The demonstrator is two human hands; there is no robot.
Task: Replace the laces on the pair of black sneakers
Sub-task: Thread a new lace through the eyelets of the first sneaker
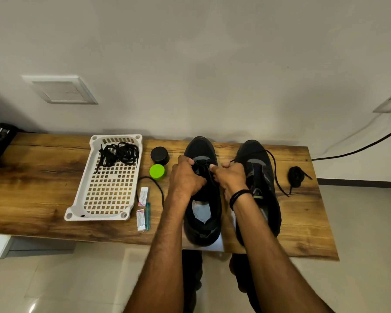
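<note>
two black sneakers (261, 177) side by side, toes away, loose black laces (120, 153) in a tray.

Looks like a room in a home: a wood-grain tabletop (43, 177) sits hard against a plain painted wall (190, 64). Glossy pale floor tiles (54, 279) run beneath it. There's a white wall plate (61, 89) above its left end, and off its right end a black cable (357, 150) climbs to a white wall fitting (389, 102).

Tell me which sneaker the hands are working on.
The left sneaker, nearer the white basket: left hand and right hand pinch its lace. The other sneaker stands beside it.
</note>
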